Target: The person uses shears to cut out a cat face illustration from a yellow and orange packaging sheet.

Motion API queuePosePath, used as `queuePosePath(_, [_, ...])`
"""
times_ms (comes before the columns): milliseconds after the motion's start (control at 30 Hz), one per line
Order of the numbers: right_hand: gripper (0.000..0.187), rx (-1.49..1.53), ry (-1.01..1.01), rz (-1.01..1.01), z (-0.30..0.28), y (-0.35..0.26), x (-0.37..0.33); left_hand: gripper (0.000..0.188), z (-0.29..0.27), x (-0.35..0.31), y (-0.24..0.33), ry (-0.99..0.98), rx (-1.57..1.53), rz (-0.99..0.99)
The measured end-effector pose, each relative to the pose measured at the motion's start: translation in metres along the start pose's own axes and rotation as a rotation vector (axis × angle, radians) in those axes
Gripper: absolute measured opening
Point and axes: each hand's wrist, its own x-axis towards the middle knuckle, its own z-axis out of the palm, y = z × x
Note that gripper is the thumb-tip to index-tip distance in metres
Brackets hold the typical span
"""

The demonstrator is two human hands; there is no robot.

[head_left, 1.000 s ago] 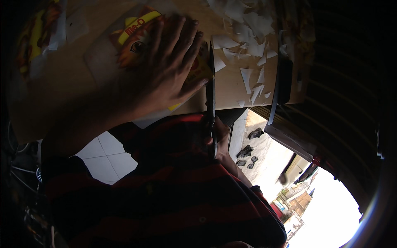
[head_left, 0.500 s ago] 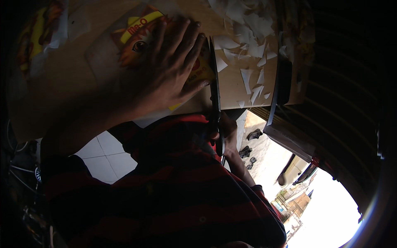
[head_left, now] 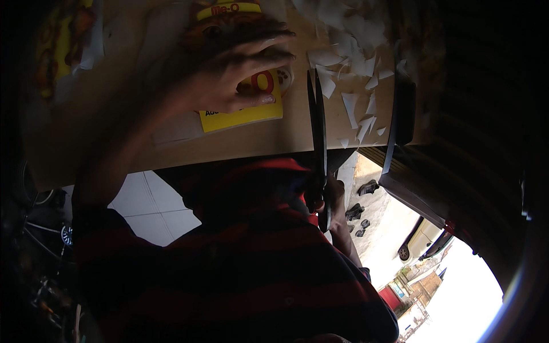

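Note:
A cut printed sheet [head_left: 243,118] with a cartoon animal and a yellow band lies on the brown tabletop [head_left: 229,146]. My left hand [head_left: 214,83] arches over it, thumb resting on the yellow part and fingers bent, a gap showing between thumb and fingers. My right hand [head_left: 337,197], just below the table's near edge, grips long dark scissors [head_left: 321,131]. Their blades point away over the tabletop, slightly parted, to the right of the sheet and apart from it. The handles are partly hidden by my fingers and shadow.
White paper scraps [head_left: 354,108] litter the table's right side. A long dark object [head_left: 405,114] lies along the right edge. Another yellow printed sheet [head_left: 66,43] is at the far left. Dark shoes [head_left: 366,187] are on the ground at right.
My left hand has gone from lying flat on the sheet to arched, uncovering its yellow lower part. The scissors have come away from the sheet's right edge, and their blades have parted.

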Motion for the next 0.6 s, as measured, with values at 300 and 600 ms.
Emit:
queuePosePath(300, [0.069, 0.106, -0.046, 0.088, 0.009, 0.015, -0.014, 0.061, -0.004, 0.005, -0.016, -0.077, -0.367, 0.055])
queuePosePath(600, [0.056, 0.394, -0.104, 0.306, 0.017, 0.005, 0.002, 0.063, -0.003, 0.005, -0.007, -0.053, -0.18, 0.061])
